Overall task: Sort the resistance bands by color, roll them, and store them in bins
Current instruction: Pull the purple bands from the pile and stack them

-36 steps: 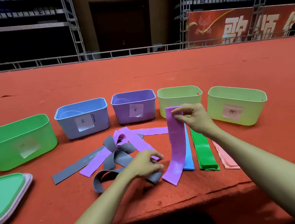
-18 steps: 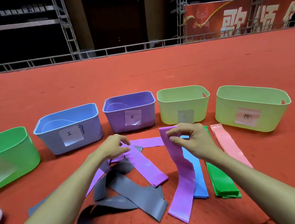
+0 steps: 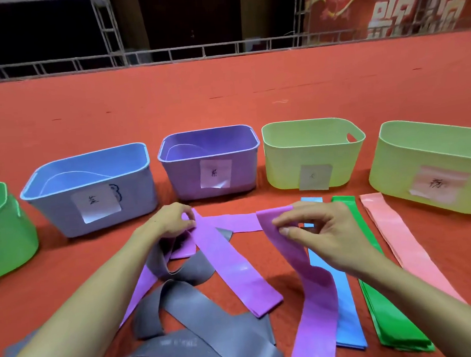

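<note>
Sorting stage, purple in hand. Right hand pinches the top end of a purple band between thumb and fingers. The band's lower length drapes onto the red counter, overlapping the blue band. Left hand pinches the end of a 2nd purple band lying partly over the tangled grey bands. Green stack and pink bands lie flat on the right. Purple bin sits just behind the hands. My advice: lift the 2nd purple clear of the grey before pulling, or the grey likely drags. Lay both purples flat, ends aligned, off the blue, so rolling starts tight.
</note>
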Motion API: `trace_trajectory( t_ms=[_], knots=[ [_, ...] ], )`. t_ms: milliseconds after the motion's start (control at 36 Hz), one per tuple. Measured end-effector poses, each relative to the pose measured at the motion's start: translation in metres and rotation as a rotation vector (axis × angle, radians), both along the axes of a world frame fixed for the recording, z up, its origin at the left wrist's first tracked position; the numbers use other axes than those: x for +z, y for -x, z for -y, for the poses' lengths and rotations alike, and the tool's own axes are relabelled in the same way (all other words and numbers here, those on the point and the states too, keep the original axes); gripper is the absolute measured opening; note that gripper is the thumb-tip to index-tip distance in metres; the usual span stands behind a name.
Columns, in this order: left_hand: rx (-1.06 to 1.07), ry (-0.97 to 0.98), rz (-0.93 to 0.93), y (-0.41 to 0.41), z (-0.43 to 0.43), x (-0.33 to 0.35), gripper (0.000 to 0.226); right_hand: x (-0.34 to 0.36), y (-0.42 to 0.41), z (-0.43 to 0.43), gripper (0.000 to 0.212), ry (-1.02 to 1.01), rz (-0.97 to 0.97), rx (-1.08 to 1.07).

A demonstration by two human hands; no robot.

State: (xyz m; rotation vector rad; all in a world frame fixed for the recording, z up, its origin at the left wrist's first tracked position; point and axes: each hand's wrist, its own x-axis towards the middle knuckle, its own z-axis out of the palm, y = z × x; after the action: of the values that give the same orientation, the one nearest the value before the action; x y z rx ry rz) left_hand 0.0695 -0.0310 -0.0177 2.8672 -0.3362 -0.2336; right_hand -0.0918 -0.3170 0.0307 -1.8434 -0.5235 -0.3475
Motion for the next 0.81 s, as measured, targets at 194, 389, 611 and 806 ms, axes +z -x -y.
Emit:
trace_trajectory(
  t_ms=[194,389,611,806],
  knots=[
    [0.044,0.058,0.101,0.004,-0.005,0.003,0.017,0.004,0.005,-0.002,0.031,-0.016,-0.014,-0.005],
    [-0.001,0.177,0.195,0.034,-0.002,0.026,0.031,0.018,0.018,-0.006,0.03,-0.038,0.031,-0.011],
    [-0.015,0.462,0.295,0.096,0.014,0.063,0.036,0.044,0.046,-0.012,0.027,-0.028,0.148,0.02],
    [-0.116,0.812,0.287,0.159,0.036,0.106,0.035,0.066,0.073,-0.018,0.024,0.008,0.197,0.024]
  ],
)
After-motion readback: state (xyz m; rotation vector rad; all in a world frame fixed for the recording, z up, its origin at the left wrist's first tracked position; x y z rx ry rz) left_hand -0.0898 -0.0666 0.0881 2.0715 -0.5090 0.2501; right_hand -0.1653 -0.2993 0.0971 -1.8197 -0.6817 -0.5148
